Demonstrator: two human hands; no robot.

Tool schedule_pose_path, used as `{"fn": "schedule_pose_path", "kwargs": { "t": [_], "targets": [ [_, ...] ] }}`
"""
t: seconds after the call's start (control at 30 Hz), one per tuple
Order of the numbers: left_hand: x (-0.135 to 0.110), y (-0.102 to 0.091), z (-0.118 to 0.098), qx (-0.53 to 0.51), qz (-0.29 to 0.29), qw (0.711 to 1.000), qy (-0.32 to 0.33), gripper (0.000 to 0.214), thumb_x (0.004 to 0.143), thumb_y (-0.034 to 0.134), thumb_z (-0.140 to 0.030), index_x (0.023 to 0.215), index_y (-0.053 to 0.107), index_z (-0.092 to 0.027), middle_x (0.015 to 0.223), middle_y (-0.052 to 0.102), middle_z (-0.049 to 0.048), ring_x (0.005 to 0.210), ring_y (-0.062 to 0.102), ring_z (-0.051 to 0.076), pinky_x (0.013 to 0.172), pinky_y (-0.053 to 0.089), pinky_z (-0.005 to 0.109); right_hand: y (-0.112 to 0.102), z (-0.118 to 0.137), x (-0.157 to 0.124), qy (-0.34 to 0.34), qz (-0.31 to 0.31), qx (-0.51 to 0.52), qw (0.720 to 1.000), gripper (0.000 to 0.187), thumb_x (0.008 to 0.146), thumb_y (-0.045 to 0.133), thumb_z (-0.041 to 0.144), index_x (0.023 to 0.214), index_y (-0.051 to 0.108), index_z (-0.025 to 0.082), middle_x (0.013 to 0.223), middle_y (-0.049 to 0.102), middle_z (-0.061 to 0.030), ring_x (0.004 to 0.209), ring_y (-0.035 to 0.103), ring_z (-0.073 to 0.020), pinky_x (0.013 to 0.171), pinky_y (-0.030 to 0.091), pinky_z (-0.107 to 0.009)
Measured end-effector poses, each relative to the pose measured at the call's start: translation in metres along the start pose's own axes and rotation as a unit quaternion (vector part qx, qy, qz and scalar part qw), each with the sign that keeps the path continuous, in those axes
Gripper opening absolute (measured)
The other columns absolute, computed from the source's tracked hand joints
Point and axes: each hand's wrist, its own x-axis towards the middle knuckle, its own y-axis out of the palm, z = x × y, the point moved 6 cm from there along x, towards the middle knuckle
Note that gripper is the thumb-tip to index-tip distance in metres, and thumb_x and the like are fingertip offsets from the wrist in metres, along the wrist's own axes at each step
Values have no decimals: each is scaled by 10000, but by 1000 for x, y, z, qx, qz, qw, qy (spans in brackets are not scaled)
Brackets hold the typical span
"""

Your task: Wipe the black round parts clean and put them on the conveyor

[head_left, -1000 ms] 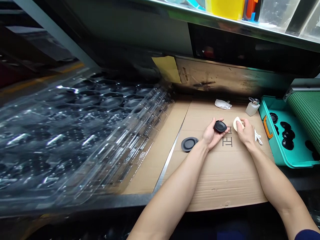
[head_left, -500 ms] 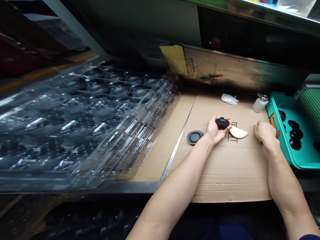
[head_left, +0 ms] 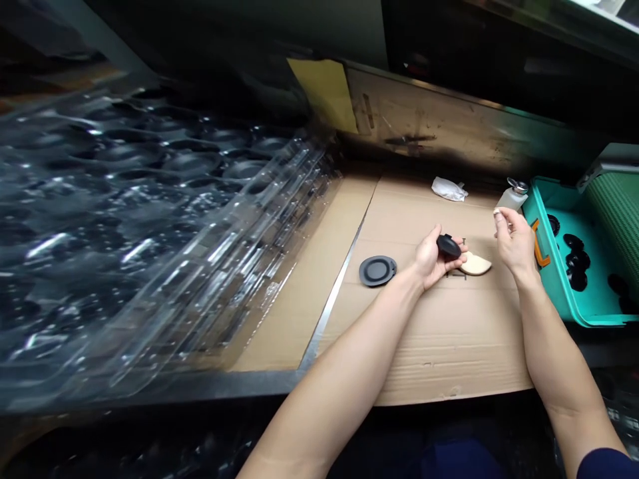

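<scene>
My left hand [head_left: 433,261] lies palm up over the cardboard sheet [head_left: 439,332], holding a black rubber disc [head_left: 448,246] tilted on its fingers. A cream wedge-shaped sponge [head_left: 475,265] rests on the cardboard, right beside those fingertips. My right hand [head_left: 514,243] is raised apart from the sponge, close to a white dispenser bottle [head_left: 512,197] with a metal pump. Its fingertips are pinched together, and nothing shows between them. A second black disc [head_left: 378,271] lies flat to the left of my left hand.
A stack of clear plastic trays with round pockets [head_left: 150,233] fills the left side. A teal bin [head_left: 554,286] with an orange handle holds several black discs at right. A crumpled white cloth [head_left: 449,189] lies at the cardboard's back edge, before a stained wall.
My right hand has let go of the sponge and moved right, then up near the bottle. The sponge now lies on the cardboard. My left hand still holds the disc, now tilted differently.
</scene>
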Motion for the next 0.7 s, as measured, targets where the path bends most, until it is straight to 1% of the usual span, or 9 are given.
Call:
{"fn": "schedule_pose_path", "kwargs": {
  "t": [0.07, 0.1, 0.2, 0.27, 0.33, 0.43, 0.53, 0.63, 0.7],
  "targets": [
    [0, 5, 10, 48, 31, 998, -12, 603, 1021, 438, -627, 1037, 675, -72, 774, 723, 163, 539, 681, 206, 458, 545, 278, -30, -2, 19, 12, -100, -72, 992, 356, 1025, 430, 396, 1218, 653, 197, 1161, 701, -140, 1078, 649, -285, 993, 487, -425],
    [-1, 8, 15, 66, 49, 997, -18, 601, 1011, 454, -638, 1020, 676, -79, 780, 726, 162, 536, 681, 206, 453, 538, 280, -43, -5, 31, 30, -130, -104, 986, 325, 1007, 458, 363, 1183, 665, 186, 1135, 706, -144, 1074, 643, -292, 1004, 480, -438],
    [-3, 16, 25, 92, 93, 991, -27, 595, 995, 480, -659, 1002, 670, -96, 805, 735, 159, 553, 695, 206, 467, 539, 276, -67, -16, 76, 84, -131, -179, 972, 249, 960, 508, 287, 1051, 708, 169, 1037, 709, -161, 1012, 636, -306, 977, 486, -468],
    [-4, 19, 27, 86, 106, 990, -28, 576, 993, 487, -660, 1003, 652, -108, 816, 741, 160, 555, 698, 205, 464, 525, 268, -73, -25, 103, 116, -106, -193, 969, 194, 912, 567, 249, 979, 730, 169, 977, 700, -165, 978, 628, -309, 937, 499, -478],
    [-4, 21, 26, 68, 112, 991, -28, 543, 998, 486, -652, 981, 620, -127, 827, 746, 168, 548, 693, 203, 441, 489, 256, -71, -34, 123, 153, -73, -186, 968, 142, 841, 634, 201, 924, 745, 173, 942, 690, -162, 944, 626, -304, 895, 511, -485],
    [-3, 22, 24, 49, 119, 991, -23, 502, 1016, 463, -635, 927, 571, -152, 848, 752, 181, 543, 687, 197, 415, 436, 238, -62, -46, 141, 184, -30, -191, 964, 111, 728, 699, 128, 814, 749, 176, 905, 677, -148, 914, 631, -293, 884, 520, -506],
    [-3, 24, 22, 50, 126, 991, -17, 507, 1018, 450, -642, 918, 556, -156, 859, 753, 188, 537, 685, 195, 410, 417, 231, -63, -50, 151, 180, -16, -205, 962, 84, 675, 745, 131, 747, 740, 172, 865, 667, -132, 903, 639, -288, 904, 528, -517],
    [-4, 24, 18, 49, 125, 991, -11, 522, 1008, 458, -661, 937, 562, -154, 880, 758, 195, 529, 681, 192, 409, 413, 233, -75, -44, 151, 164, -44, -208, 963, 73, 731, 762, 219, 775, 741, 164, 864, 678, -143, 903, 653, -298, 914, 529, -534],
    [-3, 22, 13, 45, 112, 993, -6, 540, 1004, 448, -675, 944, 565, -151, 877, 759, 196, 521, 678, 190, 402, 401, 230, -79, -25, 138, 96, -81, -196, 973, 188, 844, 708, 335, 870, 746, 152, 863, 692, -145, 893, 667, -294, 905, 538, -519]
  ]
}}
